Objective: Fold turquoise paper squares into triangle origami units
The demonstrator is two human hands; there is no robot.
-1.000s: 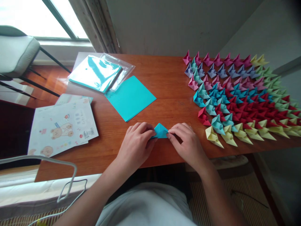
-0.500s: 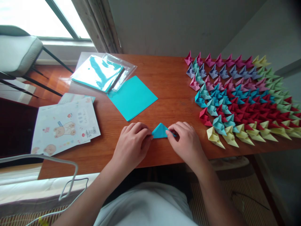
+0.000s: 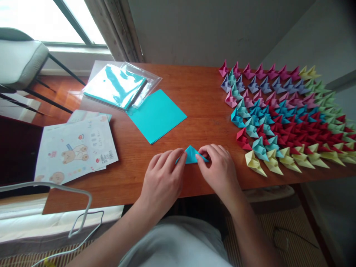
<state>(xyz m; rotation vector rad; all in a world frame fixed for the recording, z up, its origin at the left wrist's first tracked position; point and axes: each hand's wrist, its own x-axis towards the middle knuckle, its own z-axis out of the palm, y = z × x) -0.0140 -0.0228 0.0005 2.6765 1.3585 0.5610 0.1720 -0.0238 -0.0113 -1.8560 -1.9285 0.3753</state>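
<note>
A small blue origami paper (image 3: 190,155), folded into a triangle with its peak pointing away from me, lies on the wooden table near the front edge. My left hand (image 3: 165,176) covers its left corner, with bent fingers held together on the paper. At the right corner, my right hand (image 3: 218,165) pinches the paper between thumb and curled fingers. The left fingertips partly hide the fold beneath them. Just beyond the hands lies a short stack of turquoise square paper (image 3: 158,116).
Rows of folded paper pieces (image 3: 294,129) in several colours cover the right side of the wooden table (image 3: 200,96). Back left is a plastic-wrapped paper pack (image 3: 114,87). Printed bear sheets (image 3: 80,148) lie at the left, near a white cable (image 3: 90,200). A chair (image 3: 22,63) stands beyond.
My left hand has slid right, over the left part of the blue paper, its fingers now nearer the middle. The right hand keeps its pinch almost unmoved.
</note>
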